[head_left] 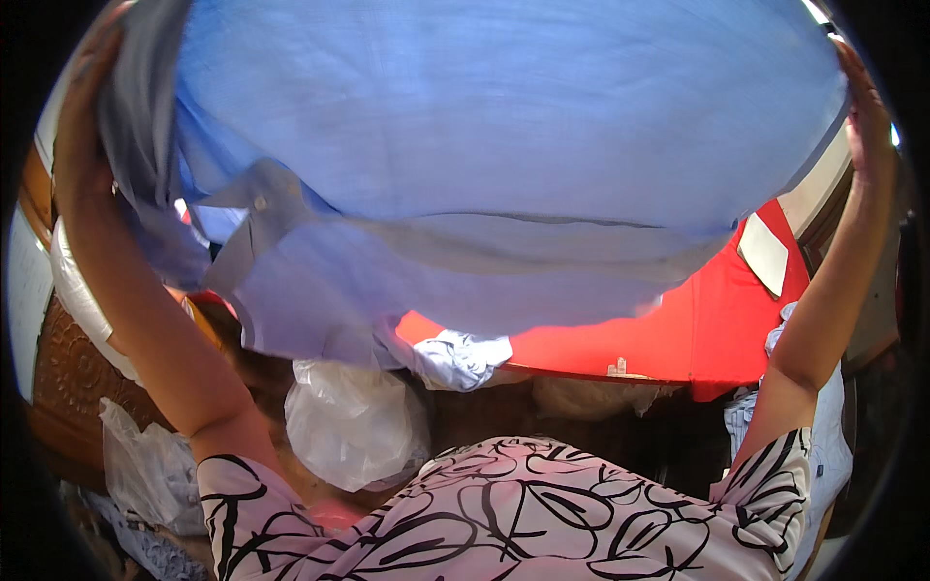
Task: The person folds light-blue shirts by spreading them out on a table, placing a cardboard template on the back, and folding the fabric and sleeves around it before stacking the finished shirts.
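- Far left, the person's left hand [82, 126] is raised beside the gathered, darker end of a light-blue, thin-fabric garment [504, 116]; it seems to hold that end up (the fingertips run into the dark rim, so the exact grip cannot be told).
- Below that forearm are a carved brown wooden panel [77, 363] and a cloudy clear plastic bag [150, 474].
- Across the middle, the garment lies between the two hands, its long axis running sideways from one to the other. Neither hand is clearly nearer: each is at one end. A pale buttoned band [260, 205] hangs at its lower left, and the lower edge droops, loose and uneven, in front of a table under bright red cloth [620, 334].
- Beneath the droop sits a rounded white plastic bag [354, 426]; just right of it, a crumpled pale-blue cloth [463, 358] hangs at the table's near edge.
- Toward the table's right end lies a flat white rectangular piece [765, 254].
- Far right, the right hand [870, 121] is raised at the garment's right edge, fingers upward, seemingly pinching it.
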Motion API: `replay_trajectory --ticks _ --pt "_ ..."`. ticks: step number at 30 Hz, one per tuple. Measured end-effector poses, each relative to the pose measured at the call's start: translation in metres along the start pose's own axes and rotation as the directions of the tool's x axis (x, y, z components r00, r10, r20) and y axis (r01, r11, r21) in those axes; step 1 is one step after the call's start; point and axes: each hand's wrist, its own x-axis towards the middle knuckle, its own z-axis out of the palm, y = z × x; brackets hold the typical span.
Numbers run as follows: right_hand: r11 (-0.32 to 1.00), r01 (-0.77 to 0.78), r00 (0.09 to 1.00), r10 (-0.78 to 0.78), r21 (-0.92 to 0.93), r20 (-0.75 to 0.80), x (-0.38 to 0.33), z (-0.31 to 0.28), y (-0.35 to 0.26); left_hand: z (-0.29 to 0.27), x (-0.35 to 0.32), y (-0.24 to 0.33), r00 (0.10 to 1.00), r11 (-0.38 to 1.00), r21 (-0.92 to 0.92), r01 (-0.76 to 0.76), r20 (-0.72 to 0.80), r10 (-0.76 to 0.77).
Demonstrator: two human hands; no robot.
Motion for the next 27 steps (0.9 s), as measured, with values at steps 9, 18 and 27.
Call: replay_trajectory --ticks 9,18,27 --pt "0.958 -0.199 0.965 0.229 0.208 -0.129 -0.016 0.116 0.059 0.128 0.09 -0.176 0.976 0.977 0.102 -0.187 0.133 0.173" --pt "0.952 -0.246 0.918 0.289 0.181 -0.27 -0.128 0.056 -0.007 0.09 -0.042 -0.101 0.874 0.995 0.053 0.081 0.477 -0.096" --pt "0.645 -0.762 0.647 0.761 -0.059 -0.039 -0.373 0.035 0.049 0.132 -0.318 -0.193 0.419 0.746 0.312 0.589 0.671 -0.611"
